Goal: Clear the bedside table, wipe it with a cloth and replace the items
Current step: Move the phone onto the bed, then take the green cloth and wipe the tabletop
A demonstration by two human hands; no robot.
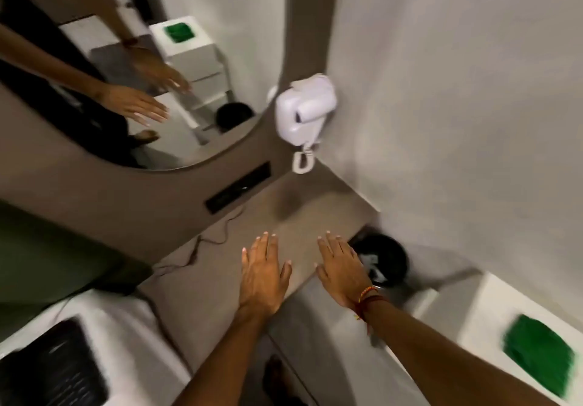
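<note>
I see the brown worktop (303, 216) bare in the corner. Left grip (263, 274) and right grip (342, 267) flat over its near edge, fingers spread, holding nothing. Green cloth (539, 355) lies on the white unit (492, 311) far right. Black bin (383, 260) just beyond the right fingers.

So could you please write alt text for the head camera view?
Two empty, open hands, left hand and right hand, reach over a bare grey-brown tabletop in a corner. A white wall-mounted hairdryer hangs above; a green cloth lies on a white surface to the right.
</note>
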